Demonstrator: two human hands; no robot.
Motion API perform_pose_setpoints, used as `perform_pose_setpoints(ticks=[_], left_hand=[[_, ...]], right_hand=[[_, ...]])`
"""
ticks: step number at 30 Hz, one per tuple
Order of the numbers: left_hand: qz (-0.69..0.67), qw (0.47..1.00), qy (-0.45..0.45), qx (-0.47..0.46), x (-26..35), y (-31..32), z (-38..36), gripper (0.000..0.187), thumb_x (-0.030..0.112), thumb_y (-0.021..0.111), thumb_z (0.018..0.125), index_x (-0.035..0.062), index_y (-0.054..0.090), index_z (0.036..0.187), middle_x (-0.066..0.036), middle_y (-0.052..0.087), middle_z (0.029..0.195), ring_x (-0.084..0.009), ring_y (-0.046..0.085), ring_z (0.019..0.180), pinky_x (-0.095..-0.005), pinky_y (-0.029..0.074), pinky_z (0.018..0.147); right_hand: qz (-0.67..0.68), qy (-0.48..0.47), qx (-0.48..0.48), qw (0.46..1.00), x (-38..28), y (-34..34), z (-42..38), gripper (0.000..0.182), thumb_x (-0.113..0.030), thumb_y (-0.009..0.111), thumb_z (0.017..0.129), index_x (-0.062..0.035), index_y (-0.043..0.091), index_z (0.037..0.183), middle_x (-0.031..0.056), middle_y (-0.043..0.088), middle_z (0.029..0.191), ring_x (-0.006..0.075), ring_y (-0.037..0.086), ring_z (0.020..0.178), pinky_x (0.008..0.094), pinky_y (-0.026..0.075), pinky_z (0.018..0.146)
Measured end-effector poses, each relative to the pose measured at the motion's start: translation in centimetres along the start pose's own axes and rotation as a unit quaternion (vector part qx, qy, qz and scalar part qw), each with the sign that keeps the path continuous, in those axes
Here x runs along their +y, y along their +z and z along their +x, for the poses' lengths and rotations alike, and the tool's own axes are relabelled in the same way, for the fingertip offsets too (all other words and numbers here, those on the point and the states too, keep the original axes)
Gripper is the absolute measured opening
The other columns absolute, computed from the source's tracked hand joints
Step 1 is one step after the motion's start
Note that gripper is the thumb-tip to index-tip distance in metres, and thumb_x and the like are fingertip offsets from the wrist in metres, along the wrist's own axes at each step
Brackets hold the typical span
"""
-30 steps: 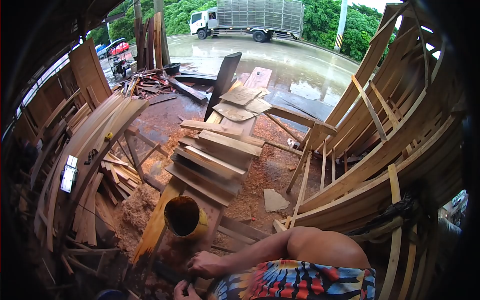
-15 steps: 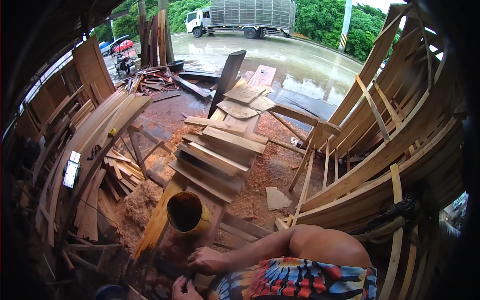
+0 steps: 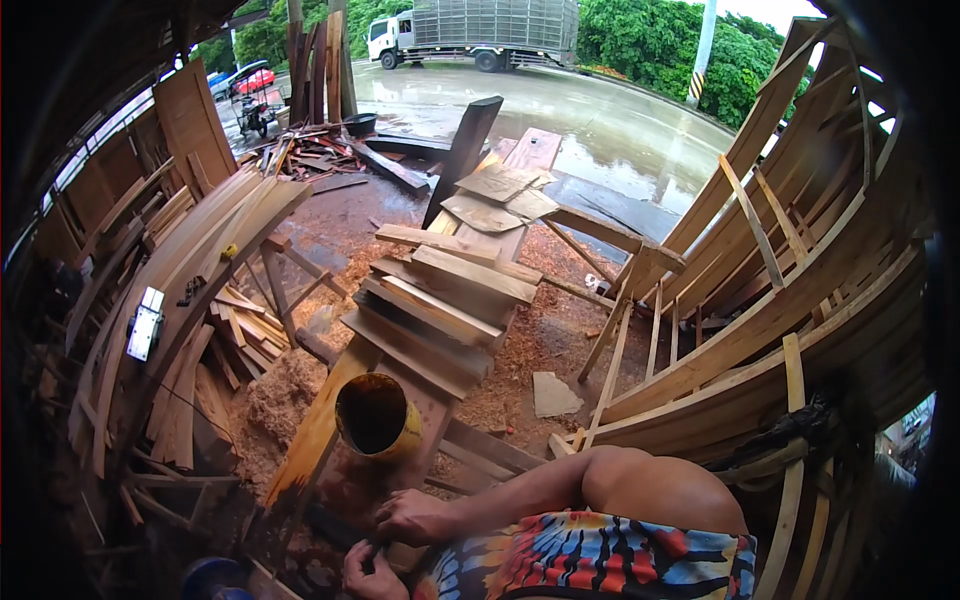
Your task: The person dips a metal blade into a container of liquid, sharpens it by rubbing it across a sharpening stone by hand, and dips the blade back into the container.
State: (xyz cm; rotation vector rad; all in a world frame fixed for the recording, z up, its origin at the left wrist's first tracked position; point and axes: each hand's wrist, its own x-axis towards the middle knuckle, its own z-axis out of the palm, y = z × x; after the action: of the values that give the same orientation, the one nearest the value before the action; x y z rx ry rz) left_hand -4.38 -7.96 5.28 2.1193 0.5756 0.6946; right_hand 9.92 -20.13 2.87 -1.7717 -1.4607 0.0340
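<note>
My right hand (image 3: 412,517) is closed, its fingers curled in a loose grip at the lower middle, and what it holds is too small to name. Just below and left of it, my left hand (image 3: 372,572) is closed too, thumb and fingers pressed together near a dark object (image 3: 335,530) lying on the bench. Whatever lies between the fingers is hidden. Above both hands stands a yellow can (image 3: 378,418) with a dark inside, upright on the stained bench (image 3: 425,420). A stack of short wooden boards (image 3: 440,310) lies across the bench beyond the can.
Long planks (image 3: 215,260) curve along the left, with a white device (image 3: 145,323) on them. Leaning lumber (image 3: 740,370) fills the right side. Sawdust (image 3: 285,410) covers the ground. A blue container (image 3: 215,578) is at the bottom left. A truck (image 3: 480,35) is on the road.
The truck has shifted slightly left in view. The camera view has moved a little, and more of the blue container shows. My hands stay almost in place.
</note>
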Motion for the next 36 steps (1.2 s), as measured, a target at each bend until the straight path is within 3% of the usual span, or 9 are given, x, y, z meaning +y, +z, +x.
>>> perform_pose_setpoints(ticks=[3, 6, 11, 12, 17, 20, 24, 27, 36], left_hand=[[-0.003, 1.000, 0.012, 0.000, 0.2, -0.1, 0.3, 0.021, -0.013, 0.071, 0.071, -0.0070, 0.068, 0.091, -0.016, 0.074, 0.097, -0.0287, 0.071, 0.090, -0.0388, 0.056, 0.085], [0.008, 0.998, 0.053, 0.012, 1.9, -1.0, 0.4, 0.016, -0.003, 0.077, 0.080, -0.0034, 0.075, 0.097, -0.017, 0.076, 0.095, -0.0311, 0.072, 0.086, -0.0378, 0.057, 0.082], [-0.011, 0.999, 0.034, 0.011, -1.3, -0.2, 0.1, 0.020, -0.009, 0.074, 0.074, -0.0055, 0.070, 0.094, -0.016, 0.074, 0.095, -0.0291, 0.071, 0.089, -0.0386, 0.057, 0.083], [-0.023, 1.000, 0.021, 0.008, -1.1, 0.0, 0.4, 0.023, -0.012, 0.072, 0.071, -0.0067, 0.068, 0.093, -0.016, 0.073, 0.096, -0.0280, 0.071, 0.091, -0.0388, 0.057, 0.083], [0.012, 0.999, 0.038, 0.025, 1.5, -0.9, 0.2, 0.015, -0.003, 0.075, 0.082, -0.0019, 0.076, 0.096, -0.017, 0.076, 0.091, -0.0311, 0.073, 0.084, -0.0379, 0.057, 0.081], [0.022, 1.000, -0.009, 0.017, 2.1, -0.8, 0.1, 0.014, -0.004, 0.074, 0.083, -0.0009, 0.076, 0.097, -0.017, 0.076, 0.091, -0.0312, 0.073, 0.084, -0.0381, 0.058, 0.081], [0.022, 0.998, -0.057, 0.016, 2.3, -0.6, 0.1, 0.015, -0.003, 0.075, 0.083, 0.0007, 0.076, 0.097, -0.019, 0.075, 0.092, -0.0318, 0.073, 0.085, -0.0388, 0.058, 0.081], [-0.019, 0.996, -0.086, 0.009, 0.3, 0.4, 0.2, 0.024, -0.011, 0.073, 0.073, -0.0065, 0.068, 0.096, -0.015, 0.072, 0.094, -0.0271, 0.071, 0.092, -0.0381, 0.057, 0.083], [0.034, 0.998, -0.055, 0.004, 2.8, -0.8, 0.3, 0.016, -0.001, 0.076, 0.083, 0.0013, 0.076, 0.099, -0.018, 0.075, 0.096, -0.0309, 0.073, 0.087, -0.0377, 0.058, 0.081]], right_hand=[[-0.005, -0.003, 0.008, 1.000, 0.2, 0.2, -0.1, 0.014, -0.018, 0.066, 0.076, -0.0086, 0.065, 0.087, 0.0087, 0.063, 0.085, 0.0327, 0.065, 0.086, 0.0446, 0.050, 0.078], [-0.002, -0.002, 0.011, 1.000, 0.2, 0.2, 0.1, 0.013, -0.018, 0.067, 0.076, -0.0082, 0.063, 0.085, 0.0090, 0.063, 0.084, 0.0329, 0.065, 0.085, 0.0445, 0.050, 0.077], [0.012, -0.002, 0.010, 1.000, -0.1, 0.0, 0.3, 0.013, -0.018, 0.067, 0.077, -0.0077, 0.061, 0.084, 0.0096, 0.063, 0.086, 0.0326, 0.065, 0.087, 0.0442, 0.050, 0.077], [0.014, 0.001, 0.007, 1.000, -0.1, 0.1, 0.3, 0.014, -0.018, 0.067, 0.078, -0.0079, 0.063, 0.086, 0.0096, 0.063, 0.086, 0.0323, 0.065, 0.087, 0.0441, 0.050, 0.078], [0.034, -0.033, 0.042, 0.998, 0.1, 0.9, 0.4, 0.021, -0.019, 0.067, 0.079, -0.0099, 0.069, 0.098, 0.0091, 0.062, 0.089, 0.0309, 0.064, 0.090, 0.0435, 0.049, 0.079], [0.018, -0.033, -0.022, 0.999, 0.1, 0.6, 0.3, 0.025, -0.019, 0.067, 0.079, -0.0122, 0.071, 0.103, 0.0077, 0.063, 0.089, 0.0301, 0.064, 0.090, 0.0434, 0.049, 0.080], [0.026, -0.011, -0.023, 0.999, -0.1, 0.3, 0.3, 0.027, -0.020, 0.066, 0.076, -0.0134, 0.073, 0.101, 0.0084, 0.066, 0.089, 0.0304, 0.066, 0.092, 0.0435, 0.050, 0.082], [0.027, -0.009, -0.014, 0.999, 0.2, 0.5, 0.1, 0.023, -0.020, 0.067, 0.077, -0.0133, 0.072, 0.098, 0.0072, 0.065, 0.088, 0.0296, 0.066, 0.091, 0.0430, 0.049, 0.082], [0.025, -0.007, 0.011, 1.000, 0.5, 0.9, 0.1, 0.015, -0.020, 0.068, 0.079, -0.0115, 0.068, 0.091, 0.0069, 0.063, 0.085, 0.0304, 0.065, 0.087, 0.0429, 0.049, 0.082]])
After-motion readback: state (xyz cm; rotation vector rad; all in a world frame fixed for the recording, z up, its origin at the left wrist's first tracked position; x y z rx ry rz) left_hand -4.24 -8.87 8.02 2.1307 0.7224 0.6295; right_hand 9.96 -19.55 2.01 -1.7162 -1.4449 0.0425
